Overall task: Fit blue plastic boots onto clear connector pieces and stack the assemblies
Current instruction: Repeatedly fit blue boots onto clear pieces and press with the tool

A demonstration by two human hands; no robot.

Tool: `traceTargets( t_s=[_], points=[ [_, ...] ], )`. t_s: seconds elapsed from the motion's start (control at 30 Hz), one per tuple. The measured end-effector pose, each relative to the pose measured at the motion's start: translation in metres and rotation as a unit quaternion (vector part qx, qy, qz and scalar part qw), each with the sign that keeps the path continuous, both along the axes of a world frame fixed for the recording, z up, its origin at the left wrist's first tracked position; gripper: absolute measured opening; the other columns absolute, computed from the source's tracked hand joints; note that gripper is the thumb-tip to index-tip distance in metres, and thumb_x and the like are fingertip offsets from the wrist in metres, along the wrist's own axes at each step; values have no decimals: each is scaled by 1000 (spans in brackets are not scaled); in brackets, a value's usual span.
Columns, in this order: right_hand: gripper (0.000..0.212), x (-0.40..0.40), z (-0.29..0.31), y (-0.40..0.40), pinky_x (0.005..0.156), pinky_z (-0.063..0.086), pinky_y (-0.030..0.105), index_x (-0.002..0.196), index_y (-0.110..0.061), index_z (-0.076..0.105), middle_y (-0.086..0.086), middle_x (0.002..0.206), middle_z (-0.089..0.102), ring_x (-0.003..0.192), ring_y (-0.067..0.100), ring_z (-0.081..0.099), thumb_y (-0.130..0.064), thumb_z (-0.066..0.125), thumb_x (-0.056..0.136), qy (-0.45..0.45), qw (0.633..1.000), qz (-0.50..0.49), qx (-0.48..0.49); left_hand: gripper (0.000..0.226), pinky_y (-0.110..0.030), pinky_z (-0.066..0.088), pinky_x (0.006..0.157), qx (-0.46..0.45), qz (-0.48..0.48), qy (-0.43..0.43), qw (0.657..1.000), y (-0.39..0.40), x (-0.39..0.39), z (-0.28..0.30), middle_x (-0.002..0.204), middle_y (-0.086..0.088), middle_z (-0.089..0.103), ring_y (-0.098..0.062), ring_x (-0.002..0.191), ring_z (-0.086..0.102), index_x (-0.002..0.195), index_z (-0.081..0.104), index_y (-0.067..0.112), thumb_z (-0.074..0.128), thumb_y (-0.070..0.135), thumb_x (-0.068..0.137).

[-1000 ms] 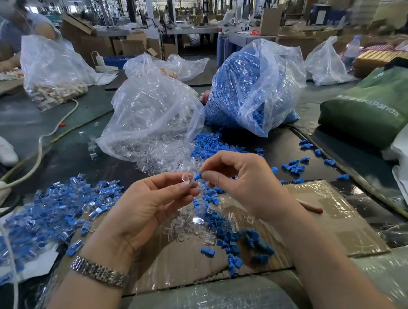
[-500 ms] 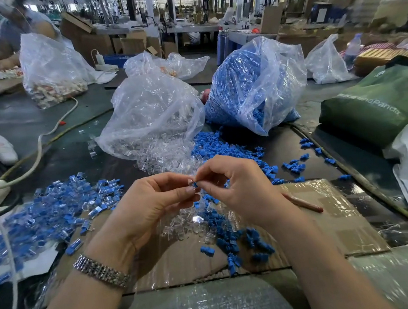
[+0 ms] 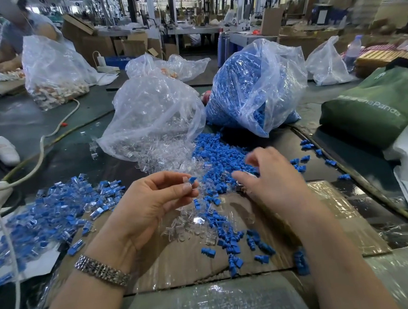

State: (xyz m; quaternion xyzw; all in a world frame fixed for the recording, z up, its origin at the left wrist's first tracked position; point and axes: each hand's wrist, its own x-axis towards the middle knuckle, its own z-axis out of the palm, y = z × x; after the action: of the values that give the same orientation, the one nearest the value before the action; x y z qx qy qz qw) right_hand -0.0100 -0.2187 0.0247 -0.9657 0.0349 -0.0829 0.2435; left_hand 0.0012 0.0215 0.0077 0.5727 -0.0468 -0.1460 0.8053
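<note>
Left hand pinches a fitted boot; right hand, fingers loosely curled and empty, reaches the loose boots for another.

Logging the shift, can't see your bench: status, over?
Left hand pinching a booted assembly. Right hand blurred, over the loose blue boots, grip unclear. Finished pile to the left. Nothing in the way.

2 hands: left, right. 1 fitted piece pinched in left. 1 bag of clear pieces, 1 bag of blue boots. Approx 3 more plastic bags behind, e.g.. 1 green bag. 1 cardboard sheet. 1 watch. Loose boots, clear pieces, done assemblies: too many to count.
</note>
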Motion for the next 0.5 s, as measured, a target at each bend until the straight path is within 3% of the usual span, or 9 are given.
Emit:
traceTargets(
  t_s=[0.07, 0.1, 0.17, 0.23, 0.27, 0.4, 0.5],
  points=[
    [76, 0, -4, -13, 107, 43, 48, 130, -15, 53, 7, 132, 50, 126, 27, 47, -73, 65, 82, 124, 986, -72, -84, 22, -29, 62, 76, -24, 14, 8, 1000, 1, 2, -1, 105, -28, 73, -31, 90, 75, 93, 76, -2, 75, -3, 72],
    [77, 1, -6, -17, 103, 45, 46, 124, -12, 57, 11, 129, 52, 124, 30, 48, -74, 66, 80, 165, 977, -80, -106, 23, -29, 63, 77, -29, 20, 10, 999, 1, 2, -1, 105, -28, 73, -31, 90, 75, 95, 75, -3, 75, -3, 71],
    [60, 2, -8, -22, 81, 49, 39, 96, -9, 64, 12, 104, 60, 104, 29, 56, -67, 69, 83, 188, 974, -67, -108, 26, -29, 63, 76, -35, 29, 10, 999, 1, 3, -1, 105, -28, 73, -30, 89, 75, 97, 73, -4, 74, -2, 71],
    [44, 1, -8, -20, 59, 39, 33, 76, -9, 61, 9, 78, 57, 81, 26, 56, -50, 70, 88, 163, 980, -56, -100, 27, -28, 63, 74, -41, 36, 11, 998, 0, 4, -2, 103, -27, 74, -29, 87, 75, 98, 71, -4, 74, -1, 71],
    [41, 1, -8, -18, 54, 35, 32, 72, -9, 58, 8, 74, 55, 78, 26, 54, -45, 69, 89, 156, 981, -55, -107, 28, -27, 63, 73, -44, 40, 10, 998, 0, 4, -2, 102, -26, 74, -28, 86, 76, 99, 71, -4, 74, -1, 71],
    [39, 1, -8, -16, 70, 43, 34, 82, -13, 58, 11, 98, 59, 100, 30, 57, -50, 70, 87, 185, 972, -41, -141, 30, -26, 62, 71, -46, 48, 5, 998, 0, 4, -2, 102, -25, 75, -27, 86, 76, 102, 69, -4, 73, 0, 72],
    [32, 1, -7, -19, 77, 51, 36, 83, -14, 60, 12, 102, 61, 99, 28, 58, -43, 72, 87, 194, 970, -37, -139, 31, -27, 62, 72, -52, 51, 6, 997, 0, 4, -2, 103, -25, 74, -27, 86, 75, 103, 68, -4, 73, 0, 72]
  ],
)
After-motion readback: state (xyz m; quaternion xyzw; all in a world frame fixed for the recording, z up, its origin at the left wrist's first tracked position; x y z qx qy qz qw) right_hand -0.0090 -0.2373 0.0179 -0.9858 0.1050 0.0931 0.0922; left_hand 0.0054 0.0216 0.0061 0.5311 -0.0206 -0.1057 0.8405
